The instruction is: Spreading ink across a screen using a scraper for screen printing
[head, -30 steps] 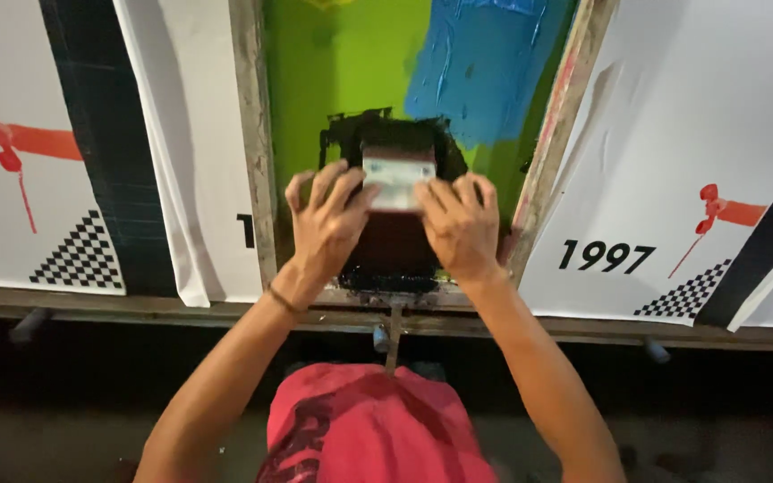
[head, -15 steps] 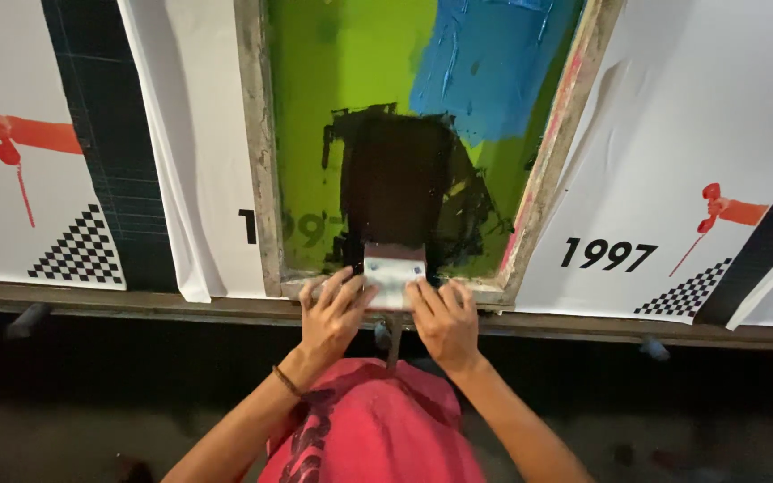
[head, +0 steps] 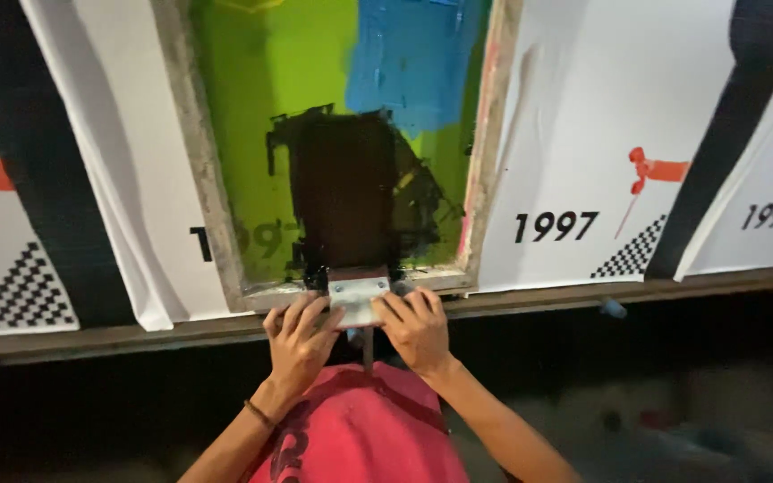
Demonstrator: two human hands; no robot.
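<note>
A printing screen in a pale wooden frame (head: pixel 197 170) lies on the table, its mesh green with a blue patch and a black ink smear (head: pixel 351 192) down the middle. Both hands grip a squeegee (head: pixel 357 295) with a metal plate at the frame's near edge. My left hand (head: pixel 300 338) holds its left side and my right hand (head: pixel 416 326) its right side. A thin band circles my left wrist.
White printed fabric pieces (head: pixel 574 134) with black digits, chequered patterns and red marks lie left and right of the screen. The long table's wooden edge (head: pixel 583 295) runs across. Below it the floor is dark. My red shirt (head: pixel 360 438) fills the bottom centre.
Both hands pulled the squeegee from the middle of the screen down to its near edge, leaving a black ink streak on the mesh. The view shifted slightly left.
</note>
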